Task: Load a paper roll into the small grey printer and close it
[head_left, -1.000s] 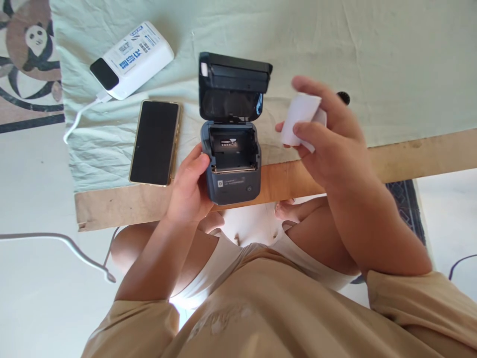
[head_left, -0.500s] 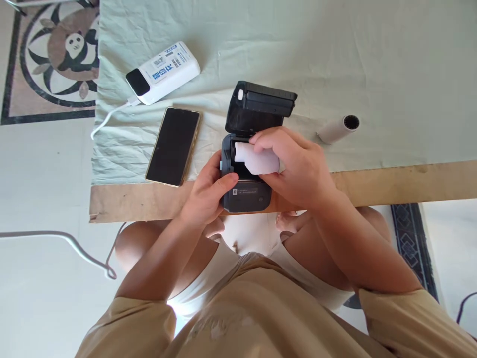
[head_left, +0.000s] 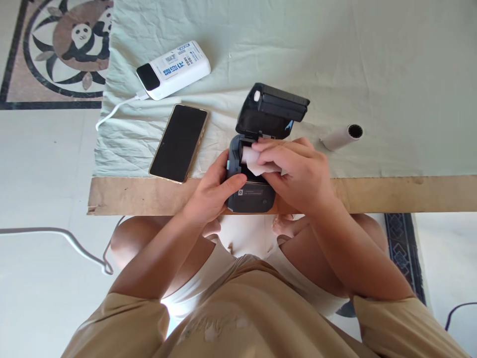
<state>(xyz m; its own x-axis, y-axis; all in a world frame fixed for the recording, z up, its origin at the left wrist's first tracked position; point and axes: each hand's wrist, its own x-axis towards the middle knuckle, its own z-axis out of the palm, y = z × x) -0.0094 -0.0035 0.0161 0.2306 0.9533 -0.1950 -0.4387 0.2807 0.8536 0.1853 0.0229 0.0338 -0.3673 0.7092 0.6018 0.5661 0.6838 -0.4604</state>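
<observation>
Presently, printer: small dark label printer [head_left: 250, 195] at the near edge of the surface [head_left: 372, 194], lid [head_left: 274, 108] swung up at 12 o'clock.
Left hand: left hand [head_left: 210, 194] wraps the printer's left side from 9 o'clock, thumb laid across its front face, fingers curled around the body.
Right hand: right hand [head_left: 298, 174] comes in from 3 o'clock, fingers pinched on a white paper roll [head_left: 253, 160].
Paper roll: sits in the open compartment, partly covered by the fingers; seating depth cannot be told.
Spare roll: second white roll [head_left: 341, 138] lies on its side at 2 o'clock, well apart from the printer.
Phone: dark-screened phone [head_left: 179, 142] lies flat at 9 o'clock, near the printer.
Power bank: white power bank [head_left: 173, 69] at 10 o'clock, a white cable [head_left: 115, 107] plugged into its end.
Covering: pale green cloth [head_left: 335, 59] over the surface.
</observation>
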